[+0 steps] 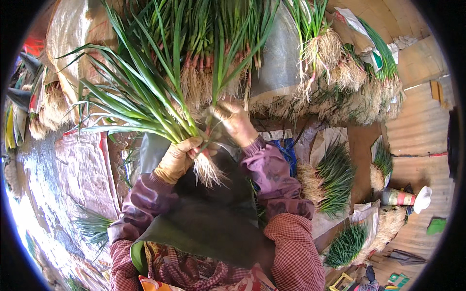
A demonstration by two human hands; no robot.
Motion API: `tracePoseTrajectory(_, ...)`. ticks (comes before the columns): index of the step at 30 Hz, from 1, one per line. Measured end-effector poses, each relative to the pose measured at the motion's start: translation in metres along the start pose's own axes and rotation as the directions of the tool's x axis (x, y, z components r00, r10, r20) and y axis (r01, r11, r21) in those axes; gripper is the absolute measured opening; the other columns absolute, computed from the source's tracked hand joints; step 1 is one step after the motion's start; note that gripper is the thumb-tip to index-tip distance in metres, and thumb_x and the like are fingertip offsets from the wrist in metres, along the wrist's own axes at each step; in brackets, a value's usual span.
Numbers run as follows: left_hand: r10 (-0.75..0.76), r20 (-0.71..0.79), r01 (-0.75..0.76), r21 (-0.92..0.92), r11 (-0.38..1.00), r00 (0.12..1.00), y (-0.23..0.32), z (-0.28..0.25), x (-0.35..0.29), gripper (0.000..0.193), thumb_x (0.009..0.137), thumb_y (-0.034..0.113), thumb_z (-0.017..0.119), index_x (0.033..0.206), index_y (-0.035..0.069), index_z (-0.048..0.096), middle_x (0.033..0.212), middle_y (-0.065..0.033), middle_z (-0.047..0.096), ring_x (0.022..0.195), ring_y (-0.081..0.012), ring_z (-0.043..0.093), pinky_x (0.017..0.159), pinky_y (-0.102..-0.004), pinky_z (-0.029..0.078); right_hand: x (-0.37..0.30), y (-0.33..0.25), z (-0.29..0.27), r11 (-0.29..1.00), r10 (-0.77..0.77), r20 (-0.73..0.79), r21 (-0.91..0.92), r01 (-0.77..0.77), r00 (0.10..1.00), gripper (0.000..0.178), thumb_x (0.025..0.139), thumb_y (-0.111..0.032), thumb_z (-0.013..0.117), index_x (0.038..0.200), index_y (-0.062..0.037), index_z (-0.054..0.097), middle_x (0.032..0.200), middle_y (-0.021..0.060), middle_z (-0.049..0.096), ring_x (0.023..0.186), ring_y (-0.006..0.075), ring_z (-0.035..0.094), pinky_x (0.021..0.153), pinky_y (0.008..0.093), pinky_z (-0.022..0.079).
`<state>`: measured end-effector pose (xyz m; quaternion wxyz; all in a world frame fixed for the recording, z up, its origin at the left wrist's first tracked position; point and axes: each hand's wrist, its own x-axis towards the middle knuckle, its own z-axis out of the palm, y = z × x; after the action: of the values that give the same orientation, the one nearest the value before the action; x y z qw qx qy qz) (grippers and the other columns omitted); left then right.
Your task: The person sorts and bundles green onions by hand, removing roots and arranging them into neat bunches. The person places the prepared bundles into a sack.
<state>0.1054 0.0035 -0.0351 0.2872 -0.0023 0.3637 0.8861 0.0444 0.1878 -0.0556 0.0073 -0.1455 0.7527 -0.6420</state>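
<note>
Both hands hold a bunch of long green scallions with pale stringy roots above the person's lap

The left hand has its fingers clamped round the bunch just above the roots, the leaves fanning up and to the left; the right hand sits close beside it, fingers curled around a few stalks at the top of the same bunch. Beneath lies a dark green apron over the knees. Ahead, a heap of more scallions rests on grey sheeting. Smaller tied bundles lie to the right on a brown wooden plank floor, in bright daylight
</note>
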Motion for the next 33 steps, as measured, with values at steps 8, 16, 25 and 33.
tracePoseTrajectory(8,0.013,-0.030,-0.014,-0.027,1.000,0.999,-0.011,-0.009,0.001,0.026,0.078,0.022,0.061,0.092,0.000,0.056,0.080,-0.0122,0.060,0.071,-0.0240,0.061,0.067,-0.0365,0.052,-0.031,-0.049,0.008,0.825,-0.153,0.051,-0.543,0.156,0.987,0.013,0.080,-0.012,0.059,0.090,-0.0029,0.059,0.069,0.0149,0.059,0.058,0.0293,0.058,0.052,0.0381,0.045)
tracePoseTrajectory(16,0.175,0.376,-0.102,-0.207,0.973,0.910,0.022,0.014,-0.020,0.028,0.076,0.028,0.063,0.082,0.005,0.048,0.076,-0.0091,0.048,0.066,-0.0210,0.054,0.055,-0.0339,0.046,-0.040,0.012,-0.033,0.694,0.112,-0.023,-0.714,-0.095,0.993,0.016,0.082,-0.021,0.055,0.082,-0.0059,0.054,0.072,0.0123,0.057,0.067,0.0308,0.058,0.059,0.0370,0.047)
tracePoseTrajectory(25,0.141,0.132,-0.108,-0.230,0.967,0.981,0.005,0.006,-0.009,0.031,0.076,0.028,0.064,0.089,0.004,0.051,0.094,-0.0124,0.052,0.076,-0.0209,0.054,0.066,-0.0352,0.048,-0.023,-0.055,-0.063,0.709,-0.026,0.013,-0.705,0.028,1.000,0.021,0.085,-0.015,0.055,0.105,-0.0065,0.056,0.079,0.0096,0.063,0.065,0.0164,0.061,0.055,0.0273,0.050)
tracePoseTrajectory(33,0.109,0.172,-0.056,-0.286,0.957,0.979,0.009,0.002,-0.015,0.026,0.077,0.026,0.063,0.088,0.005,0.051,0.093,-0.0118,0.052,0.075,-0.0208,0.054,0.069,-0.0362,0.047,-0.058,0.000,-0.044,0.700,0.083,0.306,-0.695,0.163,0.948,0.022,0.082,-0.021,0.054,0.098,-0.0065,0.057,0.082,0.0133,0.059,0.080,0.0295,0.059,0.072,0.0373,0.047)
